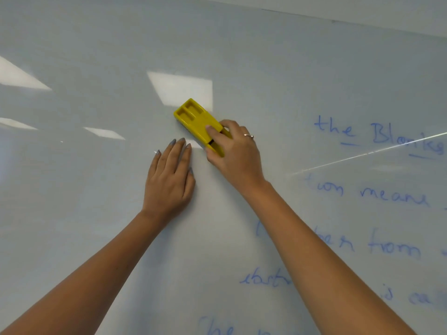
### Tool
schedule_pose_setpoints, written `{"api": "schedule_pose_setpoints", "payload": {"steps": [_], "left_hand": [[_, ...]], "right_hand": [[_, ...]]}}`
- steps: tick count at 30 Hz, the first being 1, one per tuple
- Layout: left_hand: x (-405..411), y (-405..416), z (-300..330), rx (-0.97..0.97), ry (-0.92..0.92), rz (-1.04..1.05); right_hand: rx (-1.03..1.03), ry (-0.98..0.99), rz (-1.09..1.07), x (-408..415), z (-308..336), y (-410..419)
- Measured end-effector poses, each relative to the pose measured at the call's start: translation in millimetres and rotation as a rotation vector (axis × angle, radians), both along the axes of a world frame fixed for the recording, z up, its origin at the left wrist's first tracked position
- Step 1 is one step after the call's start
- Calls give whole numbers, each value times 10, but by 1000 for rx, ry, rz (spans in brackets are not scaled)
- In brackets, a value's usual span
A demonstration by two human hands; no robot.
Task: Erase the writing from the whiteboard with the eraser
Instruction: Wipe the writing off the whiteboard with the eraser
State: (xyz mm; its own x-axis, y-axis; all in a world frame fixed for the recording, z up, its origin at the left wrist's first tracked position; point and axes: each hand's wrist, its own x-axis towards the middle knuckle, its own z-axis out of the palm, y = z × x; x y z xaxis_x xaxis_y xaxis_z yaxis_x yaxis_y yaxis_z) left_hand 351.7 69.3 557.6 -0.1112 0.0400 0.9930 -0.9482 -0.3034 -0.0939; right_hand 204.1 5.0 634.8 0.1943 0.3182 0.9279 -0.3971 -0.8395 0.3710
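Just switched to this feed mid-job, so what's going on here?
A person is wiping a glossy white whiteboard with a yellow plastic block eraser. The right hand grips the eraser's lower end and holds it against the board, while the left hand rests flat on the board beside it. Blue handwritten text remains to the right and below.

Left grip (169, 180): fingers straight and close together, palm laid flat, fingertips pointing up; bare forearm extends down and to the left. Right grip (233, 151): just right of the left grip and slightly higher, fingers and thumb curled in a clasp, ring worn on one finger; bare forearm extends down and to the right.
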Motion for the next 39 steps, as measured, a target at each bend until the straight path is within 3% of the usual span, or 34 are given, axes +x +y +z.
{"api": "schedule_pose_setpoints", "payload": {"steps": [6, 16, 20, 26, 29, 32, 39], "left_hand": [[11, -1, -7, 5, -10, 5], [-78, -22, 32, 42, 54, 41], [-249, -104, 77, 59, 78, 39], [-695, -337, 206, 94, 49, 22], [-792, -438, 245, 120, 61, 39], [-796, -526, 226, 133, 74, 53], [-762, -593, 185, 116, 76, 70]], "right_hand": [[18, -100, -4, -601, -157, -441], [322, -382, -69, -1482, 270, -1061], [278, -278, -58, -1265, 289, -873], [-8, 21, -64, -1039, -108, -643], [-12, 35, -75, -1249, -125, -791], [72, -76, -60, -1586, -20, -1053], [443, -545, 60, -2139, 212, -1594]]}}
